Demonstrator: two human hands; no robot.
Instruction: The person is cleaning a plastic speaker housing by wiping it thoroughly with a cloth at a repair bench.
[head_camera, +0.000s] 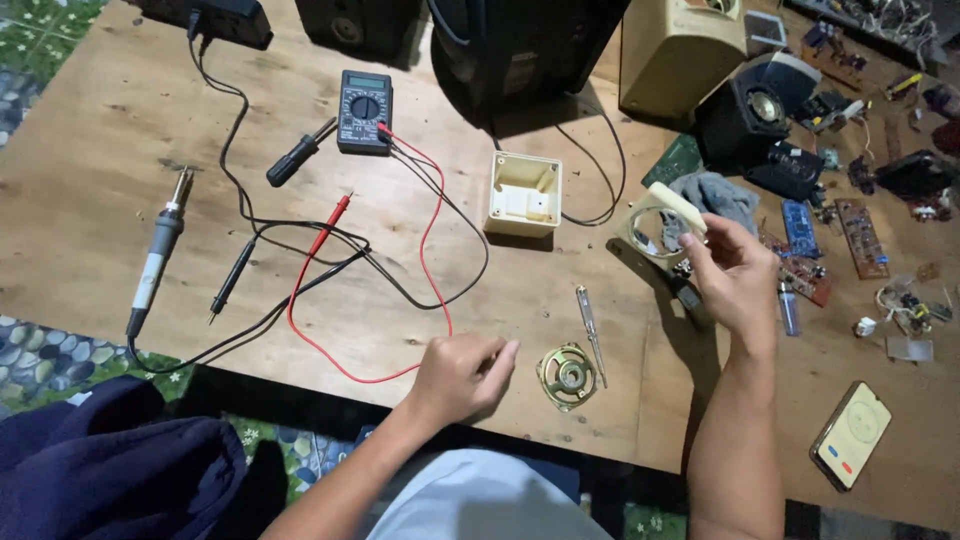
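Seen from the head camera, a person works at a wooden table (90, 150) strewn with electronics. The right hand (735, 275) is lifted above the table's right half, fingers clamped on the lower corner of a cream plastic casing piece (668, 215) with a round opening, held tilted and clear of the surface. The left hand (462, 378) rests loosely curled near the table's front edge, fingers drawn together and pointing right, with nothing visibly in its grip. Just to its right lies a small round speaker (568, 376), cone up, nearer the left hand than the right and close to it without touching. A slim tester screwdriver (590, 332) lies beside the speaker, its long axis running from the far side towards the person, roughly midway between the two hands. Further back sits an open cream plastic box (524, 193), behind and to the left of the held casing piece. On the table's left half are a black multimeter (364, 111) with red and black leads looping across the wood, a soldering iron (157, 255) and a black-handled screwdriver (299, 153). Circuit boards (862, 237) and a phone (851, 434) lie at far right.
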